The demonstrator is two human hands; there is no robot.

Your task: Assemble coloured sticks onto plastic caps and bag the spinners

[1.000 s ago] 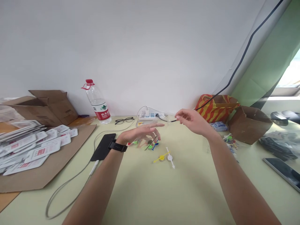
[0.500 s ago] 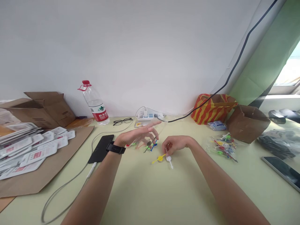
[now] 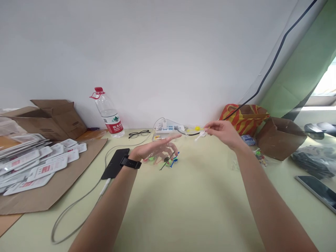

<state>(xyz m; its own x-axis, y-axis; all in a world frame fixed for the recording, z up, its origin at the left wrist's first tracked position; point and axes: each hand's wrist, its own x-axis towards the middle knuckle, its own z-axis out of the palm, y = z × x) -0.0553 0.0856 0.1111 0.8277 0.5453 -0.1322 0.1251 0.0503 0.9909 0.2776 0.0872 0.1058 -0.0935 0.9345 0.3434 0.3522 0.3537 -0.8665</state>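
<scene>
My right hand (image 3: 220, 132) is raised near the back of the table, its fingertips pinched on a white spinner piece (image 3: 201, 135) that looks blurred. A yellow spinner piece (image 3: 197, 128) shows just behind it; whether the hand touches it is unclear. On the left, my left hand (image 3: 160, 147) wears a black watch and curls over several small coloured pieces. Beneath its fingers are a blue piece (image 3: 175, 160) and a black pointer (image 3: 166, 159), with green and red bits partly hidden; clear plastic seems to lie around them.
A black phone (image 3: 115, 163) with a cable, glasses (image 3: 139, 134) and a water bottle (image 3: 111, 120) stand left. A power strip (image 3: 169, 129) lies at the back. An open brown box (image 3: 280, 138) and a bag of pieces (image 3: 258, 157) are right.
My right hand has lifted the white piece away from the table middle, up and to the right. The yellow piece has also left its former place. My left hand has stayed nearly still.
</scene>
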